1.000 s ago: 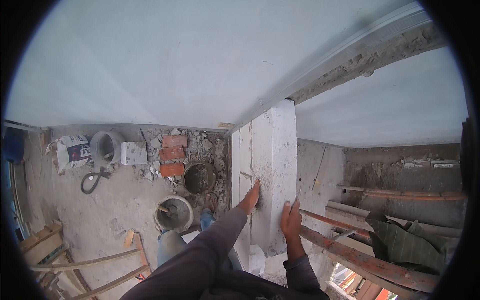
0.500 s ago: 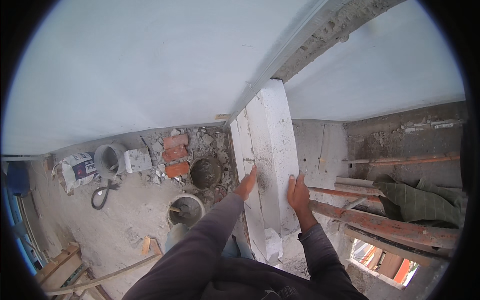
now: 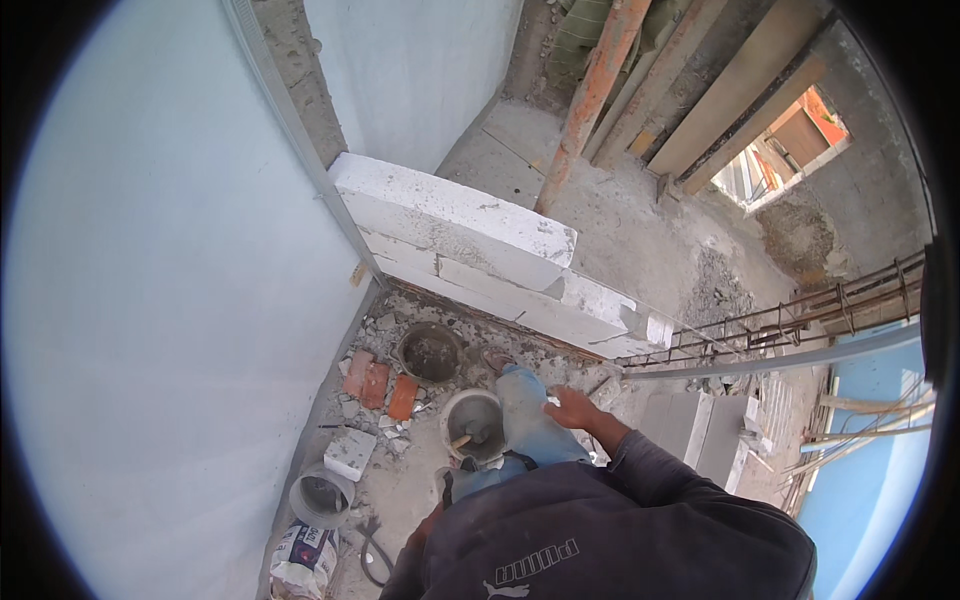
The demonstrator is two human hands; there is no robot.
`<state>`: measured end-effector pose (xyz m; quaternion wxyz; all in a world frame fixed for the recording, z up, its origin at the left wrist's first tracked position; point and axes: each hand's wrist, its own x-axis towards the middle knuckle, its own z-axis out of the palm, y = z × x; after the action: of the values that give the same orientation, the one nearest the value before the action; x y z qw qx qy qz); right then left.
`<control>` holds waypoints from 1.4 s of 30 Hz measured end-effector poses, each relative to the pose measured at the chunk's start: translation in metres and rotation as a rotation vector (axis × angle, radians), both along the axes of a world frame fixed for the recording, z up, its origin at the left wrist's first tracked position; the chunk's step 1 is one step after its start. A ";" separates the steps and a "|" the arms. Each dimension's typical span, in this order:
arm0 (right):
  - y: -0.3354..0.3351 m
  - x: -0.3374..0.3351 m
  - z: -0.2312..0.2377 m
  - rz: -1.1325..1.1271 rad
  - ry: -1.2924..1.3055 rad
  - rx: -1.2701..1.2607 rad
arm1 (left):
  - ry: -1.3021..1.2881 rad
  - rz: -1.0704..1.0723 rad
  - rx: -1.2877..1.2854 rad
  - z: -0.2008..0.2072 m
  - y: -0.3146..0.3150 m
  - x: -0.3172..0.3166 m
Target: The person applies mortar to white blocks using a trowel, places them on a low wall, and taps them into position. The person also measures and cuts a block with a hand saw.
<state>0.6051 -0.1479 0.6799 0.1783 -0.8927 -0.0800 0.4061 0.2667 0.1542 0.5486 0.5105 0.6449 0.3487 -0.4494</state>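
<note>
A low wall of white blocks (image 3: 470, 275) runs out from the pale wall, with a long white block (image 3: 450, 208) lying on top. My right hand (image 3: 574, 409) is apart from it, beside my knee, its fingers loosely extended and holding nothing I can see. My left hand (image 3: 428, 525) is low by my side, mostly hidden by my sleeve and body, so its fingers do not show. Between my legs and the pale wall stands a bucket of grey mortar (image 3: 478, 420), a wooden-handled tool (image 3: 461, 441) sticking out of it. A round mortar tub (image 3: 431, 353) sits just beyond.
Red bricks (image 3: 374, 385), rubble, a white block piece (image 3: 350, 454), a translucent bucket (image 3: 322, 495), a sack (image 3: 304, 560) and a black hose (image 3: 374, 560) lie left. Right are stacked blocks (image 3: 690, 430) and a rebar cage (image 3: 800, 318). An orange pole (image 3: 592, 105) stands behind the low wall.
Both hands have left the top white block, which stays on the wall. My right hand has dropped beside my knee, my left to my side. The view has turned toward the right.
</note>
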 end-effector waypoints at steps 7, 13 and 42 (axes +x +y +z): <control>-0.046 -0.144 -0.023 -0.740 0.547 0.414 | 0.040 -0.258 -0.141 0.017 0.042 -0.065; -0.058 -0.218 -0.040 -0.920 0.574 0.320 | 0.131 -0.498 -0.245 0.010 0.065 -0.040; -0.280 -0.314 -0.624 -0.687 0.126 -0.271 | -0.893 -1.215 0.283 -0.410 -0.246 0.307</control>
<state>0.2910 -0.4278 0.0561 0.1888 -0.8562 0.2898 0.3839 0.5739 -0.0917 0.1384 0.1788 0.9028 -0.2521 -0.2991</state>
